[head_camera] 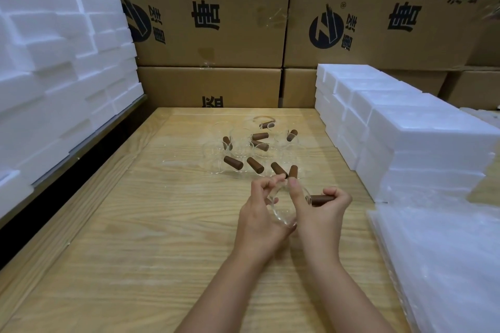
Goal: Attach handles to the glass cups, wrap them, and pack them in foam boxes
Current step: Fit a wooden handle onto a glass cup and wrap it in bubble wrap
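Between my two hands, above the wooden table [151, 224], is a clear glass cup [281, 211]. My left hand [259, 213] grips the cup's body from the left. A brown wooden handle [322, 199] sticks out to the right of the cup, and my right hand [322, 213] curls round it, thumb up against the glass. Farther back on the table stand several glass cups [240, 149] with brown handles [232, 163], close together.
White foam boxes are stacked at the left [62, 84] and at the right [400, 127]. A pile of clear wrapping sheets [443, 265] lies at the right front. Cardboard cartons [211, 21] form a wall behind the table.
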`<state>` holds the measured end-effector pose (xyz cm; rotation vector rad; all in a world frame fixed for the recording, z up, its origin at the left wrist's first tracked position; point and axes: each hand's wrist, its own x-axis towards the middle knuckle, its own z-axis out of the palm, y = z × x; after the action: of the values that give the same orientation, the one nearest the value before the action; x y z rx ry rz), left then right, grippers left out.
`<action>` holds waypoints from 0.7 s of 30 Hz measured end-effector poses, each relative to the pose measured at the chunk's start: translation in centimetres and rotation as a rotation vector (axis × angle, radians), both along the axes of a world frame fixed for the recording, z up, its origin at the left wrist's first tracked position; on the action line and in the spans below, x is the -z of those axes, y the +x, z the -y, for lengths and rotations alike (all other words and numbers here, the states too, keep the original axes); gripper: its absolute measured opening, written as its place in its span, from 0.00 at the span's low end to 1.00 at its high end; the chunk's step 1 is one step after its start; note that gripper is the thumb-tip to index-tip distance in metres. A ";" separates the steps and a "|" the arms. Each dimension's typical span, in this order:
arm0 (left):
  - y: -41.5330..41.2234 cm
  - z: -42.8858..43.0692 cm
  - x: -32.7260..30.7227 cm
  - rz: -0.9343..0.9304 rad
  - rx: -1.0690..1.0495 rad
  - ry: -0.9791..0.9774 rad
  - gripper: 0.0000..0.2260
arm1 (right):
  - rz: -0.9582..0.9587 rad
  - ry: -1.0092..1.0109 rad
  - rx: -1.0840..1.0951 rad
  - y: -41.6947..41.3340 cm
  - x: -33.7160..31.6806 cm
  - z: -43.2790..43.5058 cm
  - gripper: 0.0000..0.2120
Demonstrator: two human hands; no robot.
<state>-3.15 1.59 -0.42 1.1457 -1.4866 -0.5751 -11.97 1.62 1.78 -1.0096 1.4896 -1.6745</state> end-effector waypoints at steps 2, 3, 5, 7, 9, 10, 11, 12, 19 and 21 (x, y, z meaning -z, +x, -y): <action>0.0 0.1 0.1 0.030 -0.026 0.010 0.31 | -0.059 0.035 -0.017 0.1 0.1 0.1 0.36; 0.0 0.2 0.2 0.042 -0.039 0.007 0.31 | -0.102 0.041 -0.029 0.1 0.3 0.2 0.37; 0.2 0.4 0.3 0.053 -0.061 0.000 0.32 | -0.193 0.043 -0.070 0.1 0.5 0.1 0.39; 0.4 0.5 0.3 0.060 -0.084 -0.001 0.30 | -0.282 0.043 -0.131 -0.1 0.7 0.1 0.40; 0.7 0.6 0.4 0.047 -0.085 0.006 0.31 | -0.355 0.046 -0.198 -0.4 0.8 0.0 0.40; 0.9 0.7 0.4 0.033 -0.083 0.011 0.33 | -0.385 0.045 -0.231 -0.6 0.8 0.0 0.39; 1.0 0.8 0.4 0.017 -0.081 0.019 0.34 | -0.414 0.034 -0.261 -0.9 0.8 -0.1 0.39; 1.2 0.8 0.4 -0.002 -0.075 0.027 0.34 | -0.439 0.016 -0.291 -1.2 0.7 -0.1 0.38; 1.7 0.8 0.1 -0.069 -0.067 0.054 0.30 | -0.370 -0.056 -0.430 -2.6 -0.5 -0.4 0.26; 1.7 0.8 0.0 -0.080 -0.061 0.038 0.29 | -0.318 -0.073 -0.461 -3.1 -0.8 -0.3 0.21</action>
<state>-1.44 0.84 -0.41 1.1804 -1.3734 -0.6024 -15.04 1.94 2.59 -1.5803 1.2606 -1.2865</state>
